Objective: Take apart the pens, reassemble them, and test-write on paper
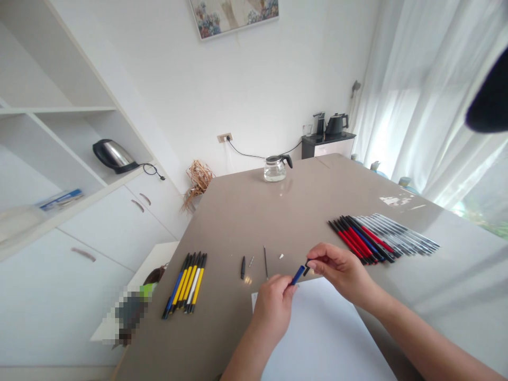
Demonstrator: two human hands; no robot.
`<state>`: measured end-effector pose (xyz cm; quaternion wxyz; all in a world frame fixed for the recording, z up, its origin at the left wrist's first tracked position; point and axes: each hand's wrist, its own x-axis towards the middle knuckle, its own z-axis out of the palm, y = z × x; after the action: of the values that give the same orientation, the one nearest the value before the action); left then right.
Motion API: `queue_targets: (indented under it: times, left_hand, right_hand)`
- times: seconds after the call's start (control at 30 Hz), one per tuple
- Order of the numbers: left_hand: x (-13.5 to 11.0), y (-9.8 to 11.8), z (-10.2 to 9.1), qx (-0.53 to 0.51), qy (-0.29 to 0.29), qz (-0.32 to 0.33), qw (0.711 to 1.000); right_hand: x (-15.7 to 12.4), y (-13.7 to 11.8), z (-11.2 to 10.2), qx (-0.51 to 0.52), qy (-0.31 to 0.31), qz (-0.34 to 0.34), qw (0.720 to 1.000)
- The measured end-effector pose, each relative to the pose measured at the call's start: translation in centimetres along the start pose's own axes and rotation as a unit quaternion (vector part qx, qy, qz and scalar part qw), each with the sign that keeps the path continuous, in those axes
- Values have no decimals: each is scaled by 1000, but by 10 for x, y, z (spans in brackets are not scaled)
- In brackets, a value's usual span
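A blue pen barrel (298,274) sticks up from the closed fingers of my left hand (274,301). Right beside its upper end, my right hand (339,267) pinches a small black pen part (306,269); I cannot tell whether the two pieces touch. Both hands are over the top edge of a white sheet of paper (321,328). Lying on the table just beyond my left hand are a black pen tip section (243,268), a small spring (251,261) and a thin ink refill (265,259). A tiny white scrap (281,256) lies near them.
On the left, several yellow, blue and white pens (190,283) lie side by side. To the right is a row of red, blue and black pens (359,241) beside several clear ones (400,235). A glass pot (275,169) stands at the far end of the table (238,217).
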<state>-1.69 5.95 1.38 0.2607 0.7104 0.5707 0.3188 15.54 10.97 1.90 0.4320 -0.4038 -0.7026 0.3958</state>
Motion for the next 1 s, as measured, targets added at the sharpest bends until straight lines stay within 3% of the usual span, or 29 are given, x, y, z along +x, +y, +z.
queue_targets:
  times: [0.33, 0.63, 0.83, 0.93, 1.0]
  left_hand:
    - [-1, 1, -1, -64, -10, -11, 998]
    - [1, -4, 2, -217, -41, -77, 972]
    - [3, -2, -2, -281, -32, -106, 953]
    - [6, -5, -5, -335, 17, -144, 931]
    - [9, -9, -8, -355, 56, -158, 920]
  right_hand:
    - [0, -4, 3, -13, -17, -22, 1000]
    - [2, -9, 1, -2, -68, -64, 996]
    - [0, -5, 4, 56, -56, 13, 997]
    - [3, 7, 3, 65, -10, 65, 996]
    - [8, 15, 2, -2, 3, 77, 997]
